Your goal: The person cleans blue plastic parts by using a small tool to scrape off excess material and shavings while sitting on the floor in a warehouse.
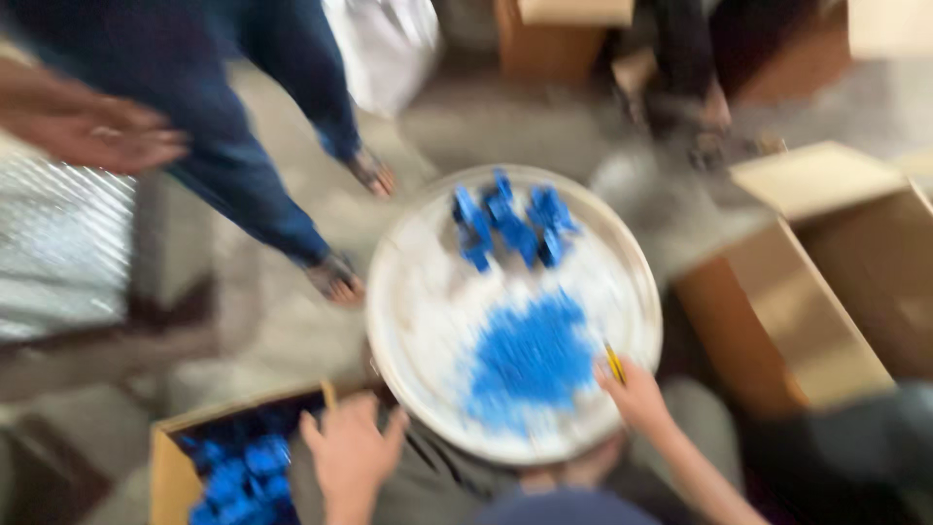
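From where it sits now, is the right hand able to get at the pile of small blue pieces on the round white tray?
Probably yes: the right hand rests at the tray's near rim beside the blue pile, nothing between them.

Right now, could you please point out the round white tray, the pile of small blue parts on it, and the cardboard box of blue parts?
Round white tray (408, 321), head view, bare left part.
Pile of small blue parts (530, 355), head view, pile's middle.
Cardboard box of blue parts (167, 476), head view, left wall.
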